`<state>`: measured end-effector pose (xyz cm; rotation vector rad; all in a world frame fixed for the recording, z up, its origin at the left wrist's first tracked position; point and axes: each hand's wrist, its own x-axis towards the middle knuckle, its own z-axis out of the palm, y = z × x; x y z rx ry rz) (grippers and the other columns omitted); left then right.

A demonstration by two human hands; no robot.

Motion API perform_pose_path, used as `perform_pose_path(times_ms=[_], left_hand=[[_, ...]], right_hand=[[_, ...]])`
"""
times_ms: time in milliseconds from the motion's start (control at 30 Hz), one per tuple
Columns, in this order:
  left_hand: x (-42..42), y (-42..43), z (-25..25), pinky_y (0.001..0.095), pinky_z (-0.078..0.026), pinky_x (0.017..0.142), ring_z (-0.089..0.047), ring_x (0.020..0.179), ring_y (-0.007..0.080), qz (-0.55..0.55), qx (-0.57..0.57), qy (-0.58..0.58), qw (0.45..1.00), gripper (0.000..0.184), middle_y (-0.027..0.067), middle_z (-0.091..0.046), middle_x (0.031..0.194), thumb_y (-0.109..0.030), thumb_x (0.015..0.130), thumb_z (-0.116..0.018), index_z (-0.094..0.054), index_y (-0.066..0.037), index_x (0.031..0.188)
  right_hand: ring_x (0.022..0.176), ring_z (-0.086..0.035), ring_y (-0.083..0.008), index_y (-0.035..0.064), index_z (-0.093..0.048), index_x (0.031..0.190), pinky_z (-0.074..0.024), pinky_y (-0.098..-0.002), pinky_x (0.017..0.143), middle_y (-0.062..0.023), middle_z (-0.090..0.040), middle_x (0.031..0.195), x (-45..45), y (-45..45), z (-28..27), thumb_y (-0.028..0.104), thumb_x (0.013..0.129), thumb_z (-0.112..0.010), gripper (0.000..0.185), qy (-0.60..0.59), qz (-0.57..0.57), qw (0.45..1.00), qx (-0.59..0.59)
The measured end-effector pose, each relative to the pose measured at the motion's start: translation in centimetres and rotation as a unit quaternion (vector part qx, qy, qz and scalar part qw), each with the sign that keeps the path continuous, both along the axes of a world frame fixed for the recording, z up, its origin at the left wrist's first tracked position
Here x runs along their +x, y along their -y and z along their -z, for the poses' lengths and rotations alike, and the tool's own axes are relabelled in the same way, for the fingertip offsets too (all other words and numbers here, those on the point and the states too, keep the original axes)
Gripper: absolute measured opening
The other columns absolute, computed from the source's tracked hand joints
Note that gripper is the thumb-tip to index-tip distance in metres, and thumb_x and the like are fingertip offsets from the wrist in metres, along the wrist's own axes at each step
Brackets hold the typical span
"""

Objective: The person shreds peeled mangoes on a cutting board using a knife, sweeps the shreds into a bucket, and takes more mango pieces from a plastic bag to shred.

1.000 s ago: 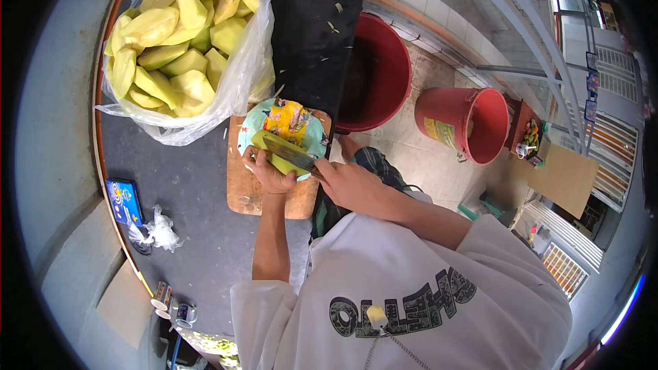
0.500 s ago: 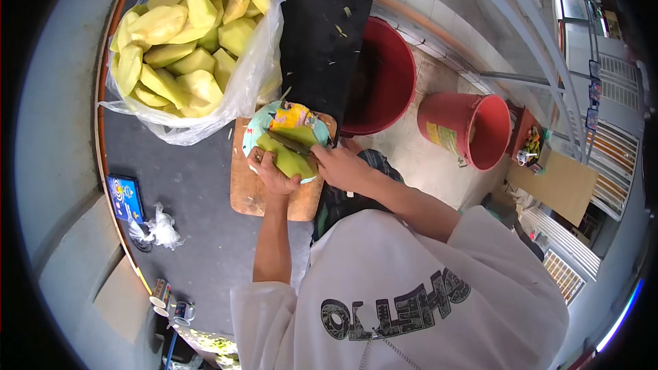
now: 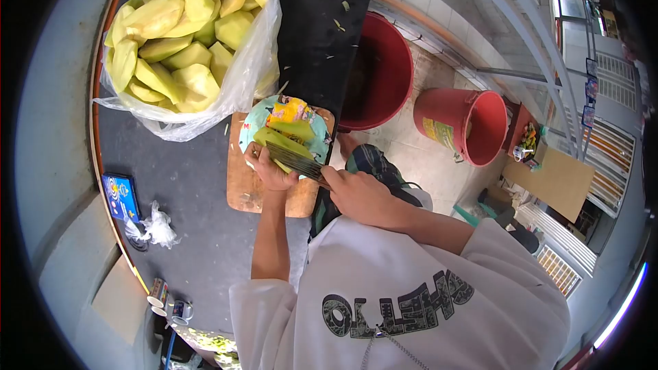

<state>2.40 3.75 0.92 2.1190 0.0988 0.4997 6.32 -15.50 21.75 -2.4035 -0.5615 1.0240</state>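
Note:
My left hand (image 3: 273, 170) is closed round a peeled, pale green fruit (image 3: 275, 139), holding it over a colourful printed plate (image 3: 319, 131). My right hand (image 3: 358, 193) grips a knife (image 3: 296, 159) by its handle, and the wide blade lies against the near side of the fruit, by my left fingers. Behind the blade, another green piece (image 3: 295, 128) shows above the plate; whether it is fully cut off I cannot tell. Under the plate is a wooden cutting board (image 3: 269, 199). The exact kind of fruit is not certain.
A clear plastic bag (image 3: 250, 82) full of peeled fruit pieces stands beyond the board. One large red tub (image 3: 384, 72) sits beside the black table (image 3: 205, 185), a red bucket (image 3: 445, 116) farther right. At left lie a blue box (image 3: 120, 197), a crumpled bag (image 3: 161, 226) and mugs (image 3: 181, 312).
The knife has come from the far side of the fruit to its near side, its flat now showing. My right hand has shifted down and right. The left hand keeps its hold.

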Motion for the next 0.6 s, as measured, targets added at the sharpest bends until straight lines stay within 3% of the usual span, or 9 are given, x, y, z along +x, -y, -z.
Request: perform_pose_path(times_ms=[267, 333, 600], left_hand=[[0.2, 0.1, -0.1, 0.054, -0.036, 0.091, -0.042, 0.103, 0.0346, -0.004, -0.012, 0.002, 1.0, 0.101, 0.0226, -0.037, 0.116, -0.088, 0.077, -0.046, -0.048, -0.007, 0.136], [0.2, 0.0, 0.5, 0.0518, -0.04, 0.083, -0.043, 0.097, 0.0348, -0.017, -0.014, 0.027, 0.999, 0.104, 0.0223, -0.035, 0.113, -0.091, 0.068, -0.055, -0.049, -0.002, 0.121], [0.1, 0.1, 0.3, 0.052, -0.04, 0.086, -0.044, 0.098, 0.0353, -0.014, -0.025, 0.015, 0.999, 0.104, 0.023, -0.035, 0.115, -0.09, 0.069, -0.054, -0.049, 0.001, 0.118]], right_hand=[[0.068, -0.069, -0.0417, -0.0016, -0.044, 0.116, -0.0558, -0.0504, 0.058, -0.0238, -0.065, 0.079, 0.0, 0.2, 0.4, 0.009, 0.087, -0.059, 0.034, 0.007, 0.015, 1.0, 0.018], [0.068, -0.068, -0.042, -0.0011, -0.045, 0.114, -0.0555, -0.0512, 0.059, -0.0229, -0.066, 0.077, 0.1, 0.2, 1.5, 0.01, 0.087, -0.059, 0.033, 0.006, 0.017, 1.0, 0.018], [0.068, -0.068, -0.0436, -0.0006, -0.048, 0.111, -0.0553, -0.0537, 0.06, -0.0226, -0.066, 0.074, 0.3, 0.1, 5.6, 0.01, 0.087, -0.058, 0.029, 0.025, 0.035, 0.998, 0.047]])
